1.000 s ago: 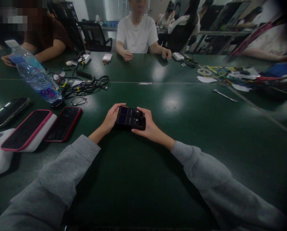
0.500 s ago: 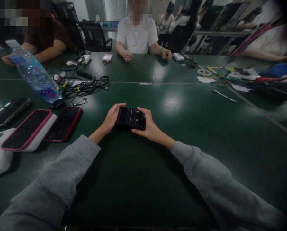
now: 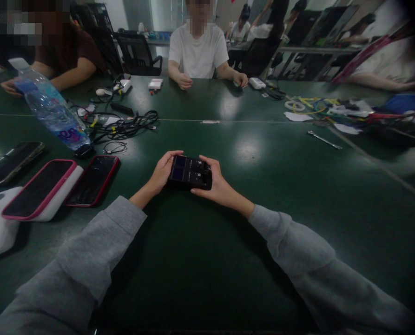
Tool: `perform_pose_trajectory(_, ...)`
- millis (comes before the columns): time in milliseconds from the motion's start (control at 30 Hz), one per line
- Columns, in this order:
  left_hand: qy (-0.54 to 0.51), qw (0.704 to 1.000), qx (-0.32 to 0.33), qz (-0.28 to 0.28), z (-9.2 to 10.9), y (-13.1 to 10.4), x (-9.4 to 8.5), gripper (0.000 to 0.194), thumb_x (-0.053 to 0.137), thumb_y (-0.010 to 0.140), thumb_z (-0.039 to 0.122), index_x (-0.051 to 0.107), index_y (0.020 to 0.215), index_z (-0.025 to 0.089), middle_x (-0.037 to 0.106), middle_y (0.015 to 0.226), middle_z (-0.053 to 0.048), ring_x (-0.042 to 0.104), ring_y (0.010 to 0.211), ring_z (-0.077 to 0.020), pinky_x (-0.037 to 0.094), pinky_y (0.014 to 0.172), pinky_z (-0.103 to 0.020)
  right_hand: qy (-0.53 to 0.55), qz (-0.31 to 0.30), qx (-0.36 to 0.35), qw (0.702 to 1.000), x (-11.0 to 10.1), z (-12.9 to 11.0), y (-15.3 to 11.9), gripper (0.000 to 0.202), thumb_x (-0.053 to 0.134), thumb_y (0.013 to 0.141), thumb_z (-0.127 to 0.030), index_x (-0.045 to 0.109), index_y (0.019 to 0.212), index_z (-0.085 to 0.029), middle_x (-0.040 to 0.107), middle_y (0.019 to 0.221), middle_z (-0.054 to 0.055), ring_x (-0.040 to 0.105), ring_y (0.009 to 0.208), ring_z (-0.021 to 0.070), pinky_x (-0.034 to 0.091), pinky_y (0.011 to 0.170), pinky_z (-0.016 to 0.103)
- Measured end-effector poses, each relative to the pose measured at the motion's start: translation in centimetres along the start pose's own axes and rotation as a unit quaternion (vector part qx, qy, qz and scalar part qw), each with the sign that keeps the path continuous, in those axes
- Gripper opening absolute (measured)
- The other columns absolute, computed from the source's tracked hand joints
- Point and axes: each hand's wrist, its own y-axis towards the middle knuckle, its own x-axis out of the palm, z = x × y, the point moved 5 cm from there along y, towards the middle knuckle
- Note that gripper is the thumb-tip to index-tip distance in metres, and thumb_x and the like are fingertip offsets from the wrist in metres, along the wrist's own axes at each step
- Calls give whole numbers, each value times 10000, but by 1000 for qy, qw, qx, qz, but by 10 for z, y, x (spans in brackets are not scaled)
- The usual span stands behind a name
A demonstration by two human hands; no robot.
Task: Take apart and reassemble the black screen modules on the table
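Note:
Between my two hands is a small black electronic device (image 3: 189, 173) with two dark rectangular windows on its left half and small white markings and knob-like parts on its right. My left hand (image 3: 161, 174) is closed round the device's left end, fingers along the far side. Gripping the right end is my right hand (image 3: 216, 179), with one finger over the far edge and the thumb at the near edge. The device is at or just above the dark green tabletop (image 3: 200, 260); I cannot tell whether it touches.
To the left lie a red-edged phone (image 3: 94, 181), a pink-edged phone (image 3: 42, 188) on a white object, and another phone (image 3: 12, 160). Beyond them are a tilted water bottle (image 3: 52, 104) and black cables (image 3: 130, 125). A wrench (image 3: 324, 139) lies right. A person in white (image 3: 198, 51) sits opposite.

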Motion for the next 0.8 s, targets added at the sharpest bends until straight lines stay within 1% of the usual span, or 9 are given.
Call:
perform_pose_trajectory(100,-2,1000,-1,-4,-2,1,0,299,449,962,359,627,1180,255,663,1153,-50,623,1019,-196,494,916,-361,1,-4,3,1000,1,1,2,985,791,718,-507,205,1483,-304,270,1433,118,322,1359,346,321,1136,592)
perform_pose_trajectory(233,-9,1000,-4,0,-4,2,0,301,459,958,370,628,1176,250,667,1154,-52,627,1024,-200,499,917,-364,-7,14,-38,999,1,2,6,970,804,716,-473,226,1473,-291,293,1426,117,330,1359,326,306,1154,550)
perform_pose_trajectory(300,-14,1000,-4,0,-4,2,1,303,459,956,367,624,1175,239,669,1153,-55,627,1032,-201,494,930,-370,-8,17,-52,998,1,2,9,947,803,717,-460,243,1459,-284,309,1418,115,339,1353,320,312,1149,540)
perform_pose_trajectory(400,-19,1000,1,0,-2,1,2,305,443,960,345,606,1186,222,661,1190,-67,617,1081,-204,475,972,-387,-21,14,-52,998,1,0,11,864,792,720,-439,295,1408,-276,358,1369,107,390,1306,308,354,1114,530)
perform_pose_trajectory(533,-3,999,39,30,3,2,0,300,432,963,307,576,1205,205,611,1299,-86,568,1187,-202,412,1060,-407,-79,28,-27,996,0,-5,9,751,785,700,-447,365,1299,-279,396,1289,91,427,1243,315,401,1044,534)
perform_pose_trajectory(633,18,996,59,60,2,3,-3,299,428,964,290,564,1215,201,572,1357,-93,551,1213,-202,385,1086,-414,-119,49,-7,992,0,-1,10,710,778,687,-465,367,1233,-276,402,1252,89,437,1209,323,416,990,541)
perform_pose_trajectory(700,37,995,59,69,1,3,-4,305,421,967,282,560,1229,210,555,1379,-90,538,1236,-205,374,1094,-414,-140,74,14,987,-5,10,14,691,769,682,-474,358,1200,-275,399,1238,90,442,1189,321,418,964,541)
perform_pose_trajectory(733,48,995,57,70,0,3,-4,309,416,969,277,558,1237,217,548,1389,-86,529,1249,-206,368,1097,-413,-152,96,32,983,-10,18,18,677,763,680,-474,356,1182,-273,396,1233,92,440,1183,319,418,956,539)
perform_pose_trajectory(800,64,995,50,64,-1,3,-5,318,405,972,270,550,1252,228,537,1406,-78,522,1262,-205,366,1098,-413,-184,162,92,965,-26,37,25,649,755,673,-459,358,1146,-261,389,1233,103,421,1194,322,409,950,537)
